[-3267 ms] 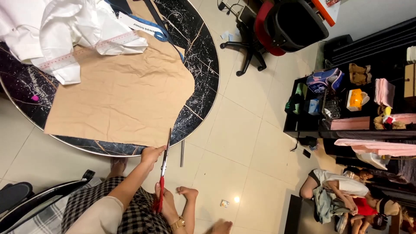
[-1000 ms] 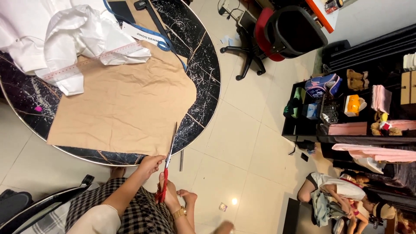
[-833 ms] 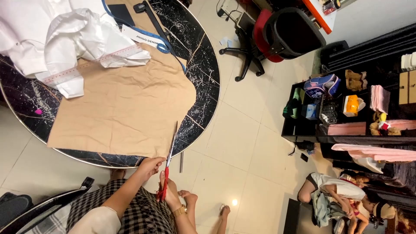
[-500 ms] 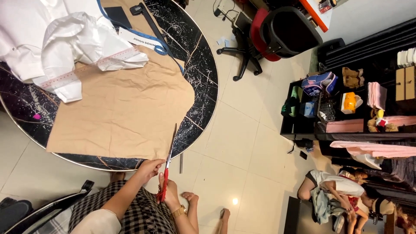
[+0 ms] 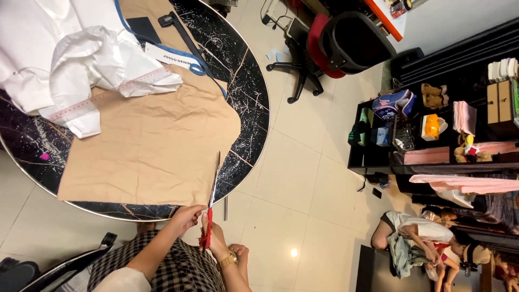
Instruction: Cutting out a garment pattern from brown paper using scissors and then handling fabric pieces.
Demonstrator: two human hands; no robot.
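The right hand (image 5: 216, 238) is closed around the red handles of long steel scissors (image 5: 212, 200), blades biting the near edge of a tan paper sheet (image 5: 146, 146), which the left hand (image 5: 186, 216) pinches taut at the round black marbled worktop (image 5: 248, 103) edge, below crumpled white cloth (image 5: 70, 48).

A round black marbled worktop (image 5: 246, 103) is filling the frame's upper left, carrying tan paper (image 5: 151, 146), white cloth (image 5: 65, 48), a ruler (image 5: 102, 96) and blue tape (image 5: 201, 66).

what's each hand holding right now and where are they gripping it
The right hand holds the red-handled scissors by the handles. The left hand pinches the brown paper at its near edge.
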